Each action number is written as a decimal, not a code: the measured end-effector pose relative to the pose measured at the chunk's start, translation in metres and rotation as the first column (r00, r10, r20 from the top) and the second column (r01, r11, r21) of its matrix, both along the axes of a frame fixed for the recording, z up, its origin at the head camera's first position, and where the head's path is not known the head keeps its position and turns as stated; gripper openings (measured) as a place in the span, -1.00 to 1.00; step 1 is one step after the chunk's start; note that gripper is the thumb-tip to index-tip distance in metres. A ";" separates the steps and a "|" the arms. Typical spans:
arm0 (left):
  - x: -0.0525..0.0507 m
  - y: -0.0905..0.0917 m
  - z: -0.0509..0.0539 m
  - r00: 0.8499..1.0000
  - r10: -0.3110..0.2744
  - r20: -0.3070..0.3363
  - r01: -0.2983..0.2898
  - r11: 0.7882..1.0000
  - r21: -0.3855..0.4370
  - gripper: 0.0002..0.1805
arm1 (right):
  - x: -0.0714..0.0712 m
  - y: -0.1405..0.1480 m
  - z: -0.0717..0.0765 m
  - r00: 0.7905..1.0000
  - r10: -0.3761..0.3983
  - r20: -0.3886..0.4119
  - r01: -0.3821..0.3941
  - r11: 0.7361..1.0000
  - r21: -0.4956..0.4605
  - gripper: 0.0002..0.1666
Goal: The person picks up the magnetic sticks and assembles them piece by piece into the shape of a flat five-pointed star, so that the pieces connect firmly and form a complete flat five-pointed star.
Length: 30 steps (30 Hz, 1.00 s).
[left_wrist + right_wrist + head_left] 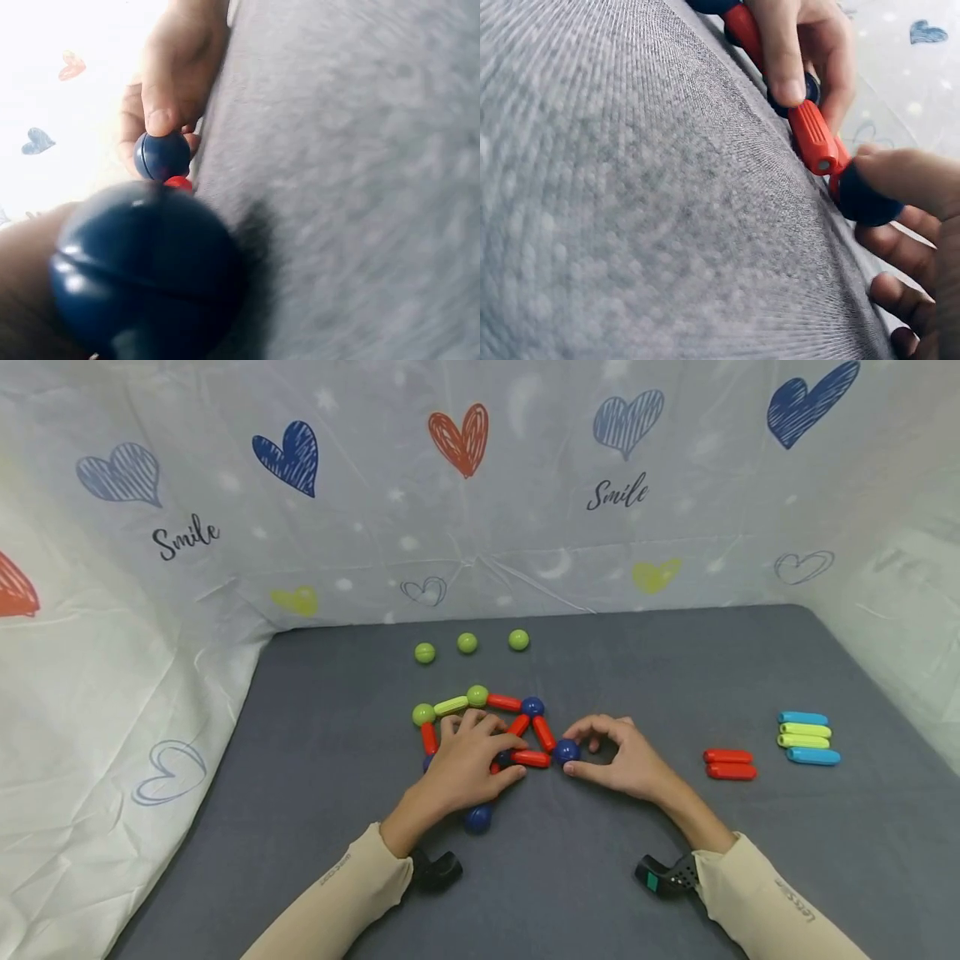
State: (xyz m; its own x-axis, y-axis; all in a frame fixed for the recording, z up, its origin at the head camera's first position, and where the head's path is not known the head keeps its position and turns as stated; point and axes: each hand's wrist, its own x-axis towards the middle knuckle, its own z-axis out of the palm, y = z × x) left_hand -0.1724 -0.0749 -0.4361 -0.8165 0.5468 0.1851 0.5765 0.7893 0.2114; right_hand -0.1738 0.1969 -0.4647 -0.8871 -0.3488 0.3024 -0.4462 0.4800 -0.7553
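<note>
My right hand (622, 760) pinches a blue ball (566, 752) between thumb and fingers. A red rod (543, 733) runs from this ball up to another blue ball (532, 707). My left hand (465, 764) reaches over a flat frame of magnetic rods and balls, its thumb and fingers around a blue ball (810, 90) in the right wrist view. From there a red rod (531, 759) points toward the right-hand ball; its metal tip shows, apart from that ball. Green balls (477, 696), a yellow-green rod (452, 705) and more red rods form the far side. The left hand hides part of the frame.
Three loose green balls (467, 643) lie behind the frame. To the right are two red rods (731, 764), then a stack of blue and yellow-green rods (804, 741). Another blue ball (477, 819) sits near the left wrist. A printed curtain (360, 552) borders the grey table (600, 893).
</note>
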 end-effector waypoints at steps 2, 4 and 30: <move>0.000 0.003 -0.001 1.000 0.016 -0.004 -0.016 1.000 0.002 -0.72 | 0.001 0.000 -0.001 0.999 0.022 -0.026 -0.022 1.000 0.017 -0.58; 0.001 0.004 -0.002 0.999 0.029 -0.014 -0.029 1.000 0.006 -0.75 | 0.001 -0.001 -0.002 0.999 0.039 -0.038 -0.038 0.999 0.025 -0.58; -0.009 -0.010 -0.004 0.972 -0.234 -0.022 0.235 0.971 0.039 -0.75 | 0.002 -0.007 -0.003 0.974 0.182 -0.134 -0.174 0.982 0.070 -0.52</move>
